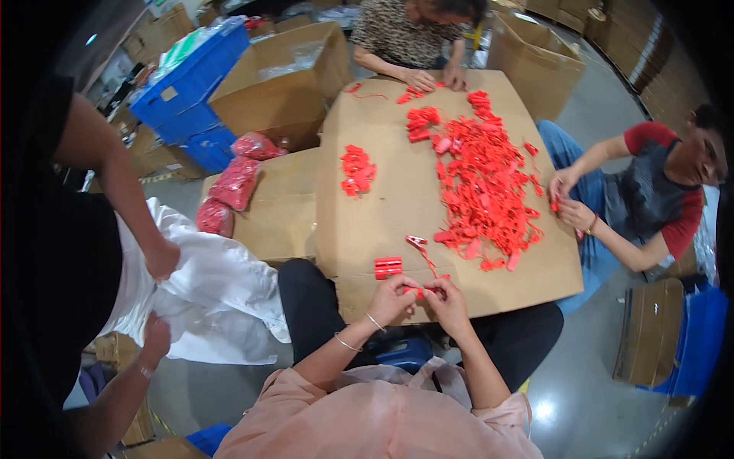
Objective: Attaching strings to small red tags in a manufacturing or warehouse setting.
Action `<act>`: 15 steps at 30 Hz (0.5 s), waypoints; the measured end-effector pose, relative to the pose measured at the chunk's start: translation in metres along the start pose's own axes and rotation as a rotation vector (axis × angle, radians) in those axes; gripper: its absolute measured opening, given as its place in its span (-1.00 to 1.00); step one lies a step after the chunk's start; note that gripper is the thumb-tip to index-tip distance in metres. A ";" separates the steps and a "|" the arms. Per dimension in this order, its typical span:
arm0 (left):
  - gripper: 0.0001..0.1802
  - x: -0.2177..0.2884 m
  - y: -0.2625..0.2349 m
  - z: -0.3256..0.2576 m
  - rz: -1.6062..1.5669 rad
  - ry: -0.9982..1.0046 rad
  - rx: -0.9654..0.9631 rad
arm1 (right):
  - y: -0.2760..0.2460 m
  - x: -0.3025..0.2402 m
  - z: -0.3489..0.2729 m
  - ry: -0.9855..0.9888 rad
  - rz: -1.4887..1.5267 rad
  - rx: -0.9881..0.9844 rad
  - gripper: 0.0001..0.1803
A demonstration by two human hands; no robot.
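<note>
At the near edge of the cardboard-topped table (397,206), my left hand (392,300) and my right hand (449,306) meet with fingertips pinched. Between them is a small red piece (417,292), mostly hidden by my fingers; its exact kind is too small to tell. Just beyond lies a red strap-like cord (420,249), its near end close to my right fingers. Left of that cord sits a group of shiny red cylinders (388,267). A big heap of red corded pieces (485,191) covers the table's right half, and a smaller red pile (357,170) lies to the left.
Filled red bags (235,182) rest on a cardboard box (279,199) left of the table. One person handles white sacking (214,283) at the left. Other people's hands work at the far edge (419,79) and right edge (564,195). Large cartons (535,65) stand behind.
</note>
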State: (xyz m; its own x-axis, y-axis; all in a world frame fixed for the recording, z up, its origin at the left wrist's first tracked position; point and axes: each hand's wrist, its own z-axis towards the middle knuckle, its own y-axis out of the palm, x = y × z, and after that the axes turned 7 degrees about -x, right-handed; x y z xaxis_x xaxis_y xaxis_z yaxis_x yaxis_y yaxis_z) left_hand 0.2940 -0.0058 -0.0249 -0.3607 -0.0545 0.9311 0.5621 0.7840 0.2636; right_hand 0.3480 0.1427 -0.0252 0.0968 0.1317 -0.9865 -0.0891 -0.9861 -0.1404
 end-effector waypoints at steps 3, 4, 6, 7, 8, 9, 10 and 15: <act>-0.88 -0.004 0.004 0.000 0.008 0.004 -0.027 | -0.003 0.004 -0.003 0.154 0.300 -0.073 -0.89; -0.88 -0.002 0.005 0.000 0.024 -0.005 -0.053 | -0.006 0.002 -0.004 0.175 0.327 -0.071 -0.89; -0.87 -0.007 0.006 0.002 0.001 0.000 -0.086 | -0.009 -0.002 -0.007 0.177 0.310 -0.066 -0.90; -0.87 -0.007 0.003 0.001 0.005 -0.039 -0.102 | -0.009 -0.005 -0.008 0.240 0.345 -0.087 -0.90; -0.87 -0.010 0.001 0.000 0.015 -0.031 -0.081 | -0.007 -0.002 -0.008 0.231 0.352 -0.109 -0.90; -0.87 -0.011 -0.001 0.000 -0.013 -0.044 -0.090 | -0.005 -0.002 -0.008 0.214 0.329 -0.094 -0.90; -0.86 -0.013 -0.002 0.000 -0.042 -0.056 -0.100 | -0.003 -0.003 -0.007 0.197 0.305 -0.079 -0.90; -0.89 -0.009 0.008 -0.001 0.070 -0.072 -0.052 | -0.008 -0.013 -0.012 0.289 0.395 -0.111 -0.88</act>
State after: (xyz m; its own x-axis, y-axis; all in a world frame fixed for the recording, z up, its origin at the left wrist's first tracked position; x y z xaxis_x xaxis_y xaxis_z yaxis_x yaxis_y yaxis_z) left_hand 0.3027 -0.0002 -0.0311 -0.3708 0.0453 0.9276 0.6247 0.7513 0.2131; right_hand 0.3590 0.1479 -0.0103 0.3492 -0.2716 -0.8968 -0.0699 -0.9620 0.2641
